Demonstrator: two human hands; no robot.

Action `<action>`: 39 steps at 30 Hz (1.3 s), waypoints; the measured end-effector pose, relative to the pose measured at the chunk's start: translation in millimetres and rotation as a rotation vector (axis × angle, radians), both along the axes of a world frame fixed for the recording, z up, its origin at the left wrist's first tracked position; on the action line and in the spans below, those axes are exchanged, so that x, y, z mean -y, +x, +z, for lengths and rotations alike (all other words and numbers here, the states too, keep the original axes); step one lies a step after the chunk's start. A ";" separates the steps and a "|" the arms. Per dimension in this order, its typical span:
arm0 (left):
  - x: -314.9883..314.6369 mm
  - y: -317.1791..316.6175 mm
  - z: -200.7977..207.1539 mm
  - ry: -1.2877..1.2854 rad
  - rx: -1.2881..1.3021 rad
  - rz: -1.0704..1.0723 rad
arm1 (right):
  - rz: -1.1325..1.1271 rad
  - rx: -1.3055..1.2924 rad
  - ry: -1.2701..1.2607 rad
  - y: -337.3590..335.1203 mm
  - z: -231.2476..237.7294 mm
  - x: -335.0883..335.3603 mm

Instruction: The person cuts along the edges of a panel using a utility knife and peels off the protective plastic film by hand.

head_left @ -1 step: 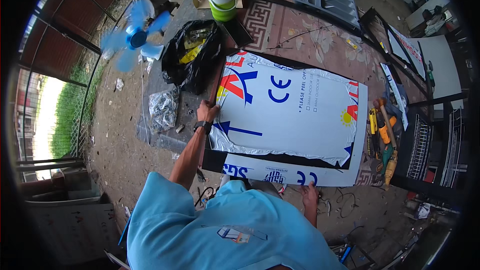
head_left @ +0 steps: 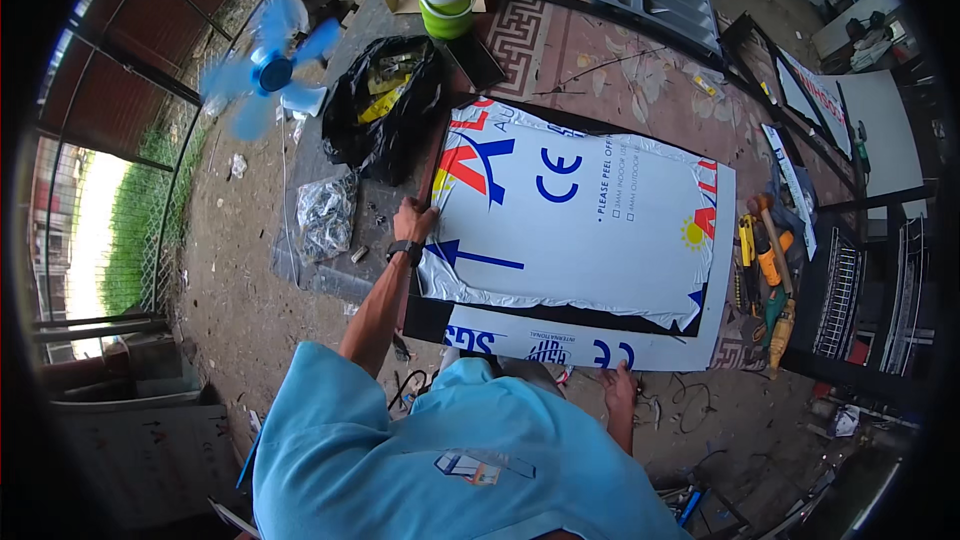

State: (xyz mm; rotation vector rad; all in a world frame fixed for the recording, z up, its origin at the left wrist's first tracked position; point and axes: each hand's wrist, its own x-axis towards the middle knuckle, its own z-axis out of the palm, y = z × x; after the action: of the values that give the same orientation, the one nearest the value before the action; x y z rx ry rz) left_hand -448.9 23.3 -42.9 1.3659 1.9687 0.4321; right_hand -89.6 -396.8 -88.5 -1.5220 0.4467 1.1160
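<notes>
A panel [head_left: 560, 240] with printed white protective film, its silvery film edges peeled up and crumpled around a black border, lies in front of me. Under it rests a second sheet [head_left: 520, 335], white-filmed with blue print, showing along the near and right sides. My left hand [head_left: 414, 221], with a dark wristband, is closed on the left edge of the upper panel. At the near edge of the lower sheet, toward its right corner, my right hand [head_left: 620, 390] grips with the thumb near the top face; its other fingers are partly hidden.
Left of the panel sit a black plastic bag [head_left: 385, 120] and a clear bag of small parts [head_left: 326, 215]. A green-and-white jug [head_left: 444, 0] and a phone-like dark slab [head_left: 474, 62] stand beyond. Tools, including a hammer [head_left: 770, 230], lie right. A blue fan [head_left: 272, 73] is far left.
</notes>
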 end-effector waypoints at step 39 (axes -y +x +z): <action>82.8 -81.7 -41.3 0.070 -0.383 -0.155 | 0.518 1.139 -0.136 192.5 36.8 -17.7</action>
State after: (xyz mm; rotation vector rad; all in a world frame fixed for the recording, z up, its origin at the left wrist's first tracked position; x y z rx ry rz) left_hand -530.6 -59.4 -84.1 1.7345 2.1414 0.1753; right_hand 102.8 -379.2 -51.8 -2.1682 -0.6932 0.4137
